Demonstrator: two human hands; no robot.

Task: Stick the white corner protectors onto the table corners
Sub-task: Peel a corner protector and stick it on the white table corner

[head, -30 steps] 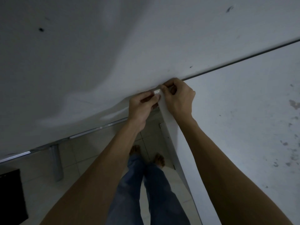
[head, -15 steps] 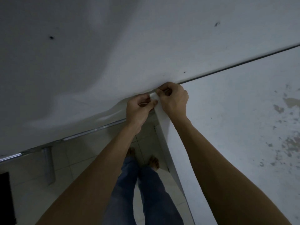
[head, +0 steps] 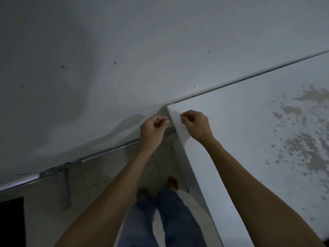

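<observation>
A white corner protector (head: 170,106) sits on the near left corner of the white, stained table (head: 249,139) at the right. The corner butts against a larger white table (head: 106,68) that fills the upper left. My left hand (head: 154,132) hovers just left of that corner, fingers curled, with nothing seen in it. My right hand (head: 195,123) hovers over the stained table just right of the corner, thumb and forefinger tips together, with nothing clearly between them. Neither hand touches the protector.
A metal rail (head: 106,154) runs under the larger table's edge, with a metal leg (head: 65,188) below it. A black object (head: 11,221) stands on the tiled floor at the lower left. My jeans-clad legs (head: 160,220) and bare feet stand between the tables.
Both hands were pressing the protector onto the corner. They have let go and drawn back toward me, which leaves the corner uncovered to view.
</observation>
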